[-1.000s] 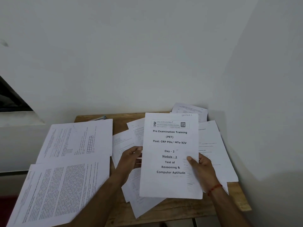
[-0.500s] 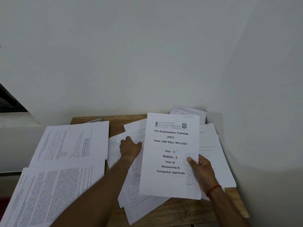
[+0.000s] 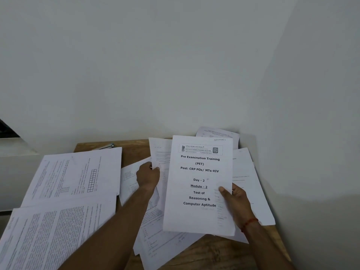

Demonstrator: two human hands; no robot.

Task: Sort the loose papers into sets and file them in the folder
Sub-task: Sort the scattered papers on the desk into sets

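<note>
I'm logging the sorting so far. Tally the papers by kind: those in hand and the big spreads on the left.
Cover page in the right hand: 1
Sheet gripped by the left hand: 1
Big printed spreads on the left: 2
Total: 4
The overlapping heap underneath cannot be counted.

Right hand (image 3: 236, 203) grips cover sheet (image 3: 198, 184); left hand (image 3: 147, 177) pinches page (image 3: 160, 152).

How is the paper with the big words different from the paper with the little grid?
The title page has a few bold lines; the grid page is packed with small print. The title page is held up by the right hand; the grid page lies flat. The title page reads upright; the grid page sideways. Both are white printed sheets.
</note>
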